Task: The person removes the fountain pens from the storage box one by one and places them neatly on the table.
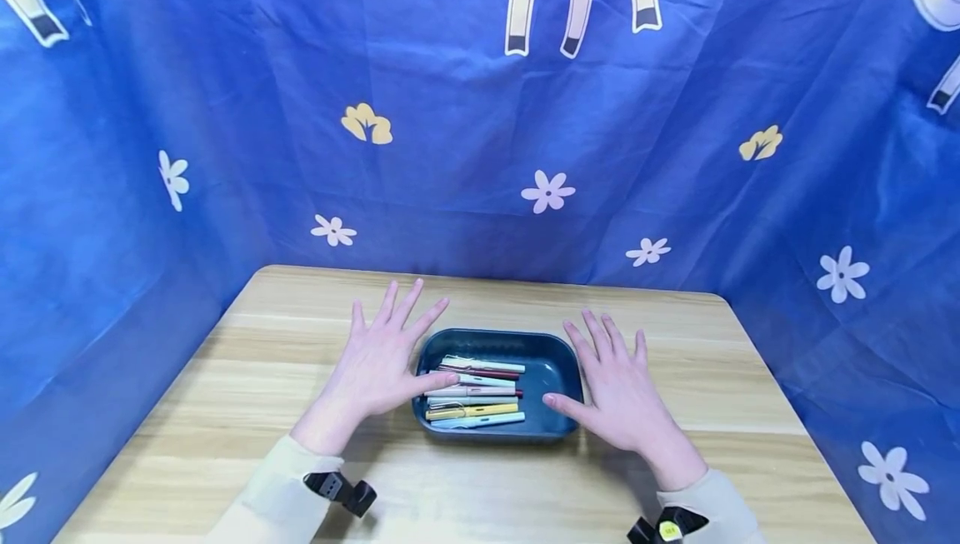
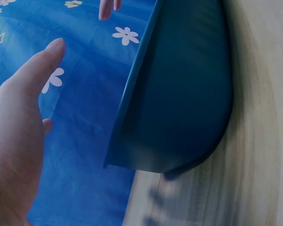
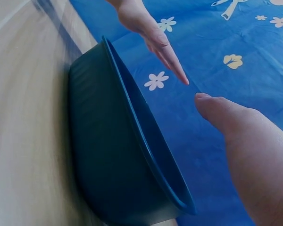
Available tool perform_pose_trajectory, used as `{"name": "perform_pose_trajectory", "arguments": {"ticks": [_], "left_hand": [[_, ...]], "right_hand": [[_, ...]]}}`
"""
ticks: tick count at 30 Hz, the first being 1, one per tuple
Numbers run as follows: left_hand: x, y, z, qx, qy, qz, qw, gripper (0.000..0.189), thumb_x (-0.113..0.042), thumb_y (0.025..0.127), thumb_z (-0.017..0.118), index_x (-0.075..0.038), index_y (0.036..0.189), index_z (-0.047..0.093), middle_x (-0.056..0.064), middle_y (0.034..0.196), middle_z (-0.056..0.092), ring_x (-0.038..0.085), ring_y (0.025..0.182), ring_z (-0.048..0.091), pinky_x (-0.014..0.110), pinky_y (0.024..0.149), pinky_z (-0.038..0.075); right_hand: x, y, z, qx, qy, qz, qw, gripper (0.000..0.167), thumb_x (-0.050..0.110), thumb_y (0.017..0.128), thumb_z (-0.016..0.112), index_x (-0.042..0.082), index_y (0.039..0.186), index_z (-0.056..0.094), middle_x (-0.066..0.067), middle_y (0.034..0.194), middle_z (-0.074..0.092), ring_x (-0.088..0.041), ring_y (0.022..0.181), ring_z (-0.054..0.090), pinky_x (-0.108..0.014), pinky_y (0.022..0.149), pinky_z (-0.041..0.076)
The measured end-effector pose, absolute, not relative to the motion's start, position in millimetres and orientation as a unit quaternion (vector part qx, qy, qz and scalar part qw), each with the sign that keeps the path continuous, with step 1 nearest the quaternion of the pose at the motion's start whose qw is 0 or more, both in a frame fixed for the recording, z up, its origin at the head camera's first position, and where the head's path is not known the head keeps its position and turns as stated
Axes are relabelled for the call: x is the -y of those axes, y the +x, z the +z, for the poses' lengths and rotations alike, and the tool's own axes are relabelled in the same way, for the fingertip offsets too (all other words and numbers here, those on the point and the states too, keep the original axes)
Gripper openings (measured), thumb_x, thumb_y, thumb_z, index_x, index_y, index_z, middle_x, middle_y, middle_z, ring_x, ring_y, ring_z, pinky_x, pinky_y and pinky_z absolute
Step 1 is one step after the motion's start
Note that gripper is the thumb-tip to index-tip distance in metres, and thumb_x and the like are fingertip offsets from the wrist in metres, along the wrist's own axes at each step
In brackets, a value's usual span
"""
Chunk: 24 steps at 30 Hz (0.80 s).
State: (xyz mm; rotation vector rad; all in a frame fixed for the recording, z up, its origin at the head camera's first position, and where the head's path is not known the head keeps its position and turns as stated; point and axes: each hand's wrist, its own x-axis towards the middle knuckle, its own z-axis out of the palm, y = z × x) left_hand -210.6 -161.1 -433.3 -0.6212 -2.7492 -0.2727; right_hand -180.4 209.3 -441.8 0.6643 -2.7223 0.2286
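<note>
A dark teal basin (image 1: 551,344) with rounded corners stands on the table in the head view. Several pens (image 1: 476,401) lie side by side in its left part, in white, dark red, yellow and pale blue. My left hand (image 1: 381,365) spreads its fingers at the basin's left side, the thumb reaching over the rim and the pens. On the other side my right hand (image 1: 618,390) is spread too, its thumb over the right end of the basin. Both hands hold nothing. The wrist views show the basin's outer wall (image 2: 188,89) beside the thumbs, the pens hidden behind it.
The light wood table (image 1: 247,386) has rounded far corners. Blue cloth (image 1: 450,186) with flowers and animal figures hangs behind it and along both sides. Small black devices (image 1: 341,490) are strapped to both wrists over pale sleeves.
</note>
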Motion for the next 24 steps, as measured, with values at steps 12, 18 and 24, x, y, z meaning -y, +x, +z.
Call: {"name": "perform_pose_trajectory", "arguments": {"ticks": [12,18,24], "left_hand": [[159.4,-209.6,-435.5,0.957,-0.226,-0.096,0.152,0.109,-0.095,0.078,0.055,-0.038,0.168,0.030,0.006,0.177,0.012,0.045,0.158,0.008,0.087,0.109,0.003],[160.8,-212.1,-433.9,0.956,-0.231,-0.087,0.158,0.109,-0.094,0.078,0.056,-0.037,0.168,0.031,0.007,0.176,0.013,0.044,0.159,0.008,0.087,0.109,0.003],[161.6,-211.2,-435.4,0.958,-0.226,-0.091,0.151,0.108,-0.092,0.079,0.058,-0.038,0.168,0.031,0.007,0.177,0.013,0.045,0.158,0.010,0.087,0.109,0.004]], "right_hand": [[-208.5,-181.6,-445.3,0.954,0.231,0.082,0.174,0.104,0.084,0.090,0.054,0.017,0.166,0.036,-0.016,0.172,0.027,-0.045,0.154,0.026,-0.084,0.111,0.015],[-210.3,-184.4,-443.0,0.954,0.231,0.082,0.176,0.103,0.083,0.090,0.055,0.018,0.167,0.034,-0.016,0.172,0.027,-0.045,0.154,0.025,-0.083,0.111,0.015],[-213.4,-188.3,-439.6,0.952,0.230,0.092,0.181,0.103,0.082,0.090,0.056,0.019,0.168,0.032,-0.015,0.173,0.025,-0.044,0.155,0.023,-0.083,0.112,0.012]]}}
